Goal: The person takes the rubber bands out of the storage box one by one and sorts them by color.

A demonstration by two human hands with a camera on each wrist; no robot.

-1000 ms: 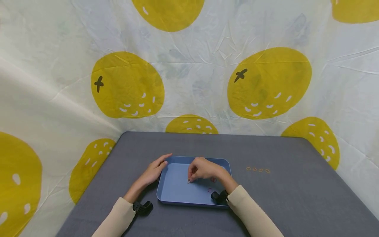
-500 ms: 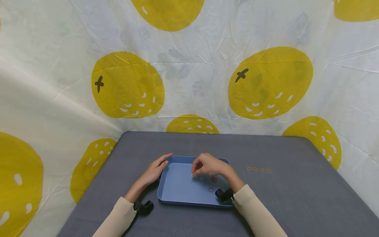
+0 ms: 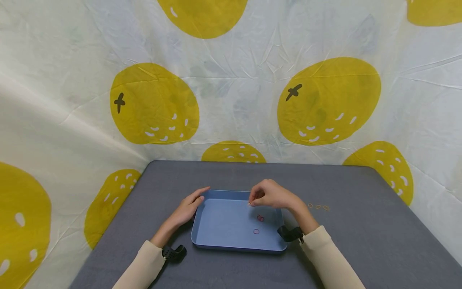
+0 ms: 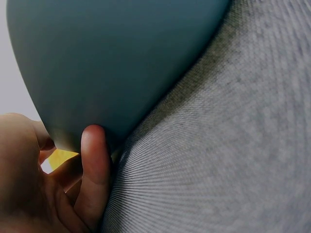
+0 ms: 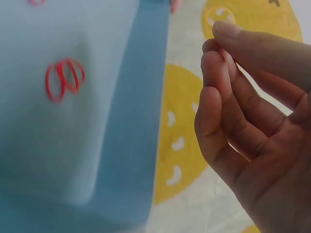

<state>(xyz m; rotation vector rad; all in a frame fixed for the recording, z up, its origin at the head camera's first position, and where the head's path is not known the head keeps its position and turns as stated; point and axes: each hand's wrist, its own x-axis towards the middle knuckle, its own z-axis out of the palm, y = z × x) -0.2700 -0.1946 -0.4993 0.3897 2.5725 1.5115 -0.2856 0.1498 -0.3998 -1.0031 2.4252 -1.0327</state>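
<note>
My left hand (image 3: 187, 208) rests against the left side of the blue tray (image 3: 216, 237), its index finger stretched toward the back left corner. In the left wrist view a finger (image 4: 95, 150) touches the tray's wall. Above the tray's back right part, my right hand (image 3: 272, 194) pinches a small thin yellow-orange rubber band (image 5: 207, 17) between thumb and fingertips. On the tray floor lie two red rubber bands (image 3: 260, 218) side by side, overlapping in the right wrist view. Another reddish band (image 3: 256, 231) lies apart, nearer the front.
To the right of the tray, yellow-orange rubber bands (image 3: 318, 207) lie in a row on the grey table (image 3: 361, 224), partly behind my right wrist. A white cloth with yellow fruit prints (image 3: 328, 100) hangs behind the table. Black wrist cameras (image 3: 174, 253) sit on both wrists.
My right hand has moved right and back from the tray's middle, carrying the small band, uncovering more of the tray floor. The left hand stays in place against the tray.
</note>
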